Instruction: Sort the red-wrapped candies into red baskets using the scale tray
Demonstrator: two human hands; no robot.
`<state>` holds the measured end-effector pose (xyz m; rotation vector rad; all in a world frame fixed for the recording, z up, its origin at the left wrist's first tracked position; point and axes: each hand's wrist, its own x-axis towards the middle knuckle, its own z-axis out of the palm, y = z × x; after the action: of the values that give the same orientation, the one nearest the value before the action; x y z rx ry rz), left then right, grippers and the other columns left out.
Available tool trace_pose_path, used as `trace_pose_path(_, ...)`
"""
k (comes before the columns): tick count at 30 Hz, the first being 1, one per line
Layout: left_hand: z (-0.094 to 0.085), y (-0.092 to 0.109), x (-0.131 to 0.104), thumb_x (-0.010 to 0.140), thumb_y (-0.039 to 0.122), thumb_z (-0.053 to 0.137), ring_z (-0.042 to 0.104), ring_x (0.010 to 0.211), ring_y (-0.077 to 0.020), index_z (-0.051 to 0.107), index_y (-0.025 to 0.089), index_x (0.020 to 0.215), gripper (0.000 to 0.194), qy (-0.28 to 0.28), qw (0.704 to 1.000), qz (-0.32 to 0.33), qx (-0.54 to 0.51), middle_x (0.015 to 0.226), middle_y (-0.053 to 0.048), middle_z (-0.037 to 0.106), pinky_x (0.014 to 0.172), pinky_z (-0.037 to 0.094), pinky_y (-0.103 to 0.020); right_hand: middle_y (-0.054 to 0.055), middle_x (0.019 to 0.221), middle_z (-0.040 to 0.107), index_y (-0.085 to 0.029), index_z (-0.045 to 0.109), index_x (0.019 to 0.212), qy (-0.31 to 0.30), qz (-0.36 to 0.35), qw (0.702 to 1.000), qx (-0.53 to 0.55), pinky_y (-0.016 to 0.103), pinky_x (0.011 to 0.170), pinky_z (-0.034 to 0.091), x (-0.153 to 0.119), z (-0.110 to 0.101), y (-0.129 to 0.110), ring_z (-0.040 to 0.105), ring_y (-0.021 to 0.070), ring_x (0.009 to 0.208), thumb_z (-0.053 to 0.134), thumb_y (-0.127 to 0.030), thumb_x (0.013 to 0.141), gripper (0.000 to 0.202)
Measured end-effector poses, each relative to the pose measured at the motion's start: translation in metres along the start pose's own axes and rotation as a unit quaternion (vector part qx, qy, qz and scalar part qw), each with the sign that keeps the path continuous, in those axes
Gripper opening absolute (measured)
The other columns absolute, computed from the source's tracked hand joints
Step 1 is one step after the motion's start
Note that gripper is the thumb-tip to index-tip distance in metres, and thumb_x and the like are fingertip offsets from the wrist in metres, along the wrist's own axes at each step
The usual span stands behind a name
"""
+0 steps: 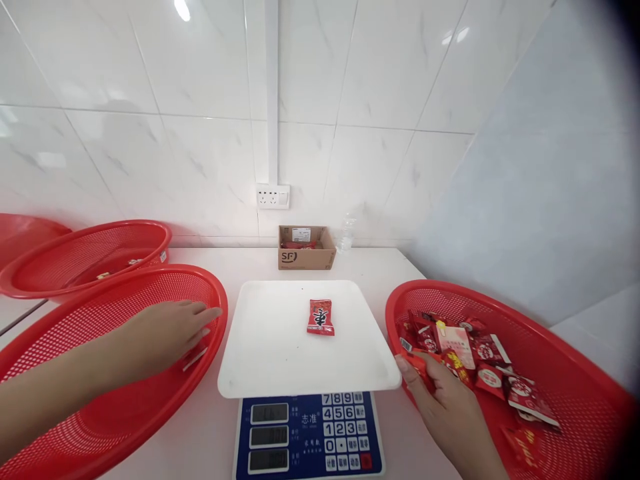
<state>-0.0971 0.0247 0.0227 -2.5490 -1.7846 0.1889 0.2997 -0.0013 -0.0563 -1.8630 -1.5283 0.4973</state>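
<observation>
One red packet with a dark character on it (321,317) lies on the white pan (270,360) of a scale with a blue keypad panel (309,437). My left hand (163,337) is over the right end of a red basket (125,413), fingers apart, with a small packet partly showing beneath them. At the left rim of the right red basket (575,353), my right hand (440,393) is closed on a red-orange packet (417,367). Several red packets (490,377) and a pale pink one (456,345) lie in that basket.
A small cardboard box (306,259) holding red items stands near the wall, beside a clear plastic bottle (347,231). Another red basket (95,257) with a few small packets is at the back left, and part of a further one (25,233) shows. A socket (273,197) is on the wall.
</observation>
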Motion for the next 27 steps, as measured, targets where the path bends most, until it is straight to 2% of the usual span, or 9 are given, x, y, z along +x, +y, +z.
trace_pose_path(2, -0.005, 0.018, 0.01, 0.089, 0.019, 0.036, 0.061, 0.1, -0.0282, 0.053, 0.021, 0.127, 0.041, -0.031, 0.998, 0.048, 0.009, 0.117, -0.013, 0.063, 0.081, 0.048, -0.041, 0.011, 0.1, 0.07, -0.02, 0.064, 0.091, 0.003, -0.009, 1.0, 0.003, 0.038, 0.08, 0.049, 0.0, 0.0, 0.001, 0.063, 0.028, 0.094, 0.042, -0.066, 0.075, 0.053)
trace_pose_path(5, -0.01, 0.058, 0.034, 0.093, 0.026, 0.035, 0.053, 0.114, -0.027, 0.044, 0.026, 0.134, 0.042, -0.018, 0.987, 0.155, -0.038, 0.133, -0.01, 0.053, 0.092, 0.044, -0.042, 0.011, 0.099, 0.07, -0.02, 0.064, 0.091, 0.009, -0.025, 1.0, 0.004, 0.037, 0.078, 0.05, 0.001, 0.0, 0.002, 0.063, 0.0274, 0.093, 0.043, -0.064, 0.077, 0.051)
trace_pose_path(8, -0.005, 0.094, 0.064, 0.093, 0.035, 0.038, 0.047, 0.123, -0.0287, 0.036, 0.036, 0.137, 0.044, -0.004, 0.969, 0.235, -0.077, 0.145, -0.008, 0.039, 0.094, 0.041, -0.044, 0.011, 0.099, 0.07, -0.019, 0.064, 0.092, 0.005, -0.032, 0.999, 0.009, 0.037, 0.08, 0.049, 0.001, -0.001, 0.001, 0.063, 0.0274, 0.093, 0.044, -0.062, 0.079, 0.05)
trace_pose_path(11, 0.005, 0.119, 0.093, 0.091, 0.042, 0.042, 0.044, 0.125, -0.0309, 0.042, 0.033, 0.134, 0.044, -0.003, 0.958, 0.277, -0.073, 0.149, -0.011, 0.03, 0.092, 0.043, -0.044, 0.011, 0.099, 0.07, -0.02, 0.063, 0.09, 0.002, -0.034, 0.999, 0.019, 0.038, 0.08, 0.049, 0.001, -0.002, -0.002, 0.063, 0.0276, 0.094, 0.044, -0.061, 0.08, 0.047)
trace_pose_path(14, 0.015, 0.13, 0.114, 0.089, 0.039, 0.047, 0.044, 0.122, -0.0332, 0.055, 0.023, 0.119, 0.035, 0.012, 0.961, 0.274, -0.047, 0.143, -0.015, 0.037, 0.087, 0.046, -0.043, 0.011, 0.097, 0.07, -0.02, 0.063, 0.089, 0.007, -0.038, 0.999, 0.023, 0.037, 0.079, 0.049, 0.0, -0.003, -0.005, 0.063, 0.0272, 0.091, 0.045, -0.06, 0.08, 0.045)
trace_pose_path(16, 0.019, 0.127, 0.119, 0.088, 0.023, 0.046, 0.048, 0.116, -0.0307, 0.057, 0.019, 0.111, 0.026, 0.025, 0.965, 0.256, -0.043, 0.137, -0.015, 0.044, 0.082, 0.048, -0.04, 0.01, 0.097, 0.07, -0.019, 0.063, 0.09, 0.004, -0.04, 0.999, 0.026, 0.037, 0.08, 0.049, -0.001, -0.003, -0.006, 0.063, 0.0263, 0.091, 0.044, -0.06, 0.081, 0.045)
trace_pose_path(19, 0.013, 0.109, 0.114, 0.08, 0.002, 0.041, 0.053, 0.109, -0.026, 0.054, 0.016, 0.109, 0.036, 0.039, 0.975, 0.218, -0.037, 0.129, -0.014, 0.051, 0.079, 0.049, -0.036, 0.009, 0.098, 0.07, -0.02, 0.063, 0.09, -0.003, -0.033, 0.999, 0.025, 0.037, 0.081, 0.048, -0.001, -0.002, -0.005, 0.062, 0.0262, 0.093, 0.044, -0.061, 0.081, 0.046)
trace_pose_path(24, -0.011, 0.058, 0.073, 0.076, -0.002, 0.037, 0.056, 0.107, -0.027, 0.055, 0.018, 0.11, 0.043, 0.057, 0.989, 0.134, -0.012, 0.124, -0.011, 0.056, 0.08, 0.049, -0.041, 0.011, 0.101, 0.069, -0.019, 0.063, 0.094, -0.003, -0.025, 1.0, 0.013, 0.038, 0.082, 0.048, -0.001, -0.001, 0.001, 0.062, 0.0277, 0.096, 0.043, -0.064, 0.079, 0.052)
trace_pose_path(27, -0.009, 0.027, 0.033, 0.081, 0.004, 0.034, 0.061, 0.099, -0.0266, 0.058, 0.021, 0.111, 0.042, 0.08, 0.997, 0.012, -0.01, 0.125, -0.011, 0.057, 0.073, 0.052, -0.04, 0.01, 0.101, 0.07, -0.02, 0.064, 0.092, 0.003, -0.02, 1.0, 0.008, 0.039, 0.081, 0.049, 0.0, 0.0, 0.003, 0.063, 0.0285, 0.095, 0.043, -0.065, 0.076, 0.052)
